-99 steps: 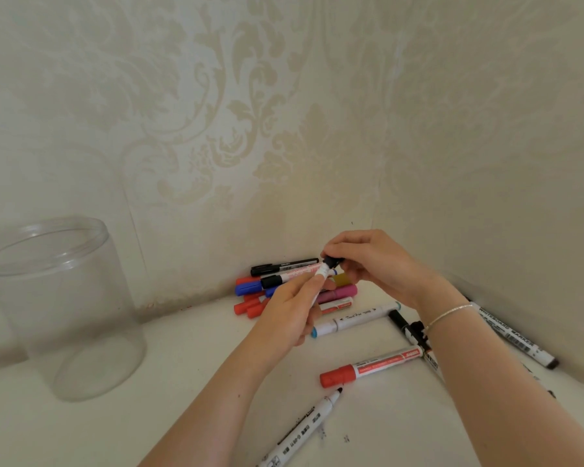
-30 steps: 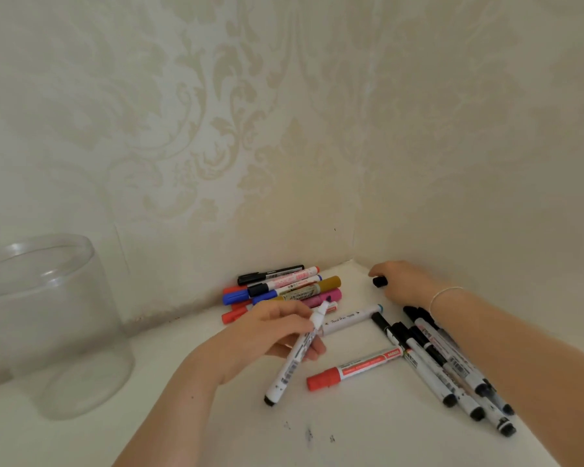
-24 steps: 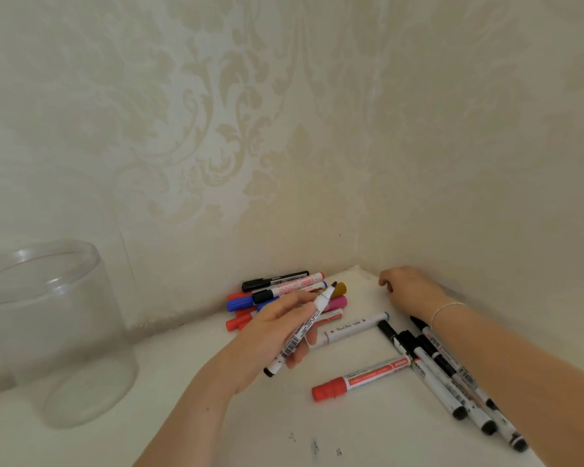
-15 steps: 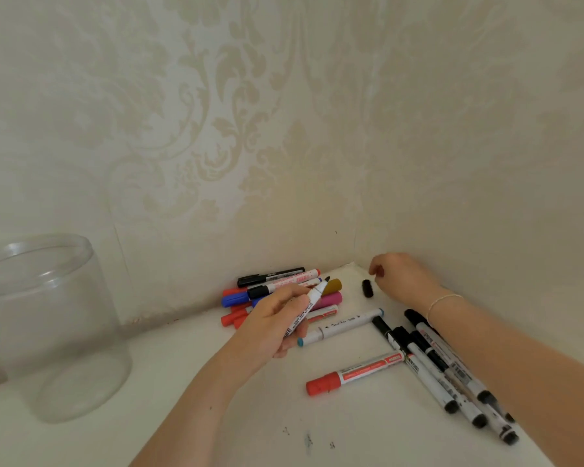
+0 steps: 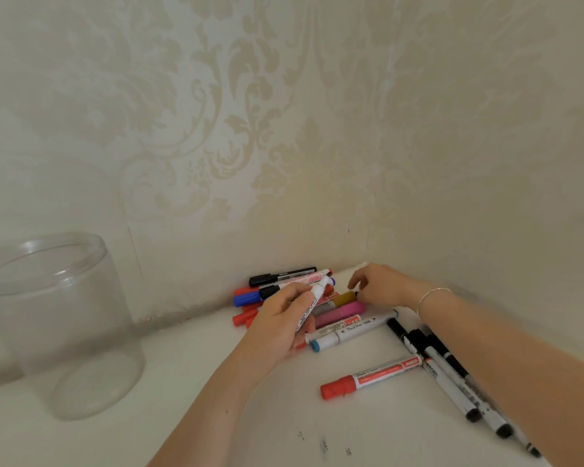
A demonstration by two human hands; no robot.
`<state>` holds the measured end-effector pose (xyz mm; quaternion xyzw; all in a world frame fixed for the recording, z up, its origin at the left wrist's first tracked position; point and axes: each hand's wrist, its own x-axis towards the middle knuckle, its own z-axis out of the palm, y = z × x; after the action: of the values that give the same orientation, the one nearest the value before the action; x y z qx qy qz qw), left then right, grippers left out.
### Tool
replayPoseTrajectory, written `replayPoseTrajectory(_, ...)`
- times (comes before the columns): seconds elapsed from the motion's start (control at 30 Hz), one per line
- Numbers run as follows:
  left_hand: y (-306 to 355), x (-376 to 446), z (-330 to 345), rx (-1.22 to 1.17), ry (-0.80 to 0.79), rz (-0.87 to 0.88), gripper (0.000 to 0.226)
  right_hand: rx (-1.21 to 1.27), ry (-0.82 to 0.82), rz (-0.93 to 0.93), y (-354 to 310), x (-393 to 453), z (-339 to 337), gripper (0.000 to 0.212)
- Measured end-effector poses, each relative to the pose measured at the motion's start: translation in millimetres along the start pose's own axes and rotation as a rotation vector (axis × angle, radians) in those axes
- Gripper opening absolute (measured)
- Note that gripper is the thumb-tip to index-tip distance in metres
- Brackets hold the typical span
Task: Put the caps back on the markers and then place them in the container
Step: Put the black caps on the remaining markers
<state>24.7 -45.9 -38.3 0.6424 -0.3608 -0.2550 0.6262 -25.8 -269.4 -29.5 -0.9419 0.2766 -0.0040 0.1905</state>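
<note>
Closest to you, ink smudges point(image 5: 322, 444) dot the white tabletop point(image 5: 216, 433), and your two forearms reach in across it. Off to your right, a row of black-capped markers point(image 5: 447, 375) lies side by side, slanting toward the near right edge and partly tucked under your right forearm. Just left of them sits a red-capped marker point(image 5: 371, 377), lying flat on its own, cap pointing toward you.

Over on the left the clear container point(image 5: 61, 325) stands upright, mouth open, well apart from everything else.

Now your left hand point(image 5: 279, 326): fingers curled around an uncapped white marker point(image 5: 312, 303), held off the table, tip angled up and away from you. Under that hand lies a white marker with a blue end point(image 5: 351, 330).

Further back, your right hand point(image 5: 380, 286), thin bracelet point(image 5: 434, 294) on the wrist, hovers low by the corner with fingers loosely bent; a small black cap point(image 5: 355, 294) sits right at the fingertips, but you can't tell whether it's pinched or merely touched.

Against the wall, the heap of coloured markers point(image 5: 284, 291): black, blue, red, pink and mustard, piled together. Behind it all rises the patterned wallpaper point(image 5: 250, 129).
</note>
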Motion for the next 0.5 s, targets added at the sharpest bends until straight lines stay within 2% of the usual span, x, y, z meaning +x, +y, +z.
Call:
replayPoseTrajectory(0.2,-5.3,3.0,0.8,0.051,-0.008,-0.014,0.016,-0.118,-0.023,0.014,-7.5,4.6,-1.1,0.029)
replayPoseTrajectory(0.3,-7.7,3.3,1.7,0.081,-0.006,-0.019,0.018,-0.066,0.093,0.043,0.6,1.3,-2.3,0.024)
replayPoseTrajectory(0.37,-8.9,3.3,1.7,0.099,-0.002,-0.002,0.019,0.242,0.129,0.040,2.5,-3.8,-7.0,0.017)
replayPoseTrajectory(0.43,-9.6,3.4,1.8,0.108,0.007,0.016,0.020,0.635,0.084,0.000,-5.4,-17.4,-15.0,0.014)
replayPoseTrajectory(0.5,-9.6,3.0,2.5,0.112,0.012,0.021,0.021,0.918,0.031,-0.043,-13.8,-31.0,-21.8,0.013)
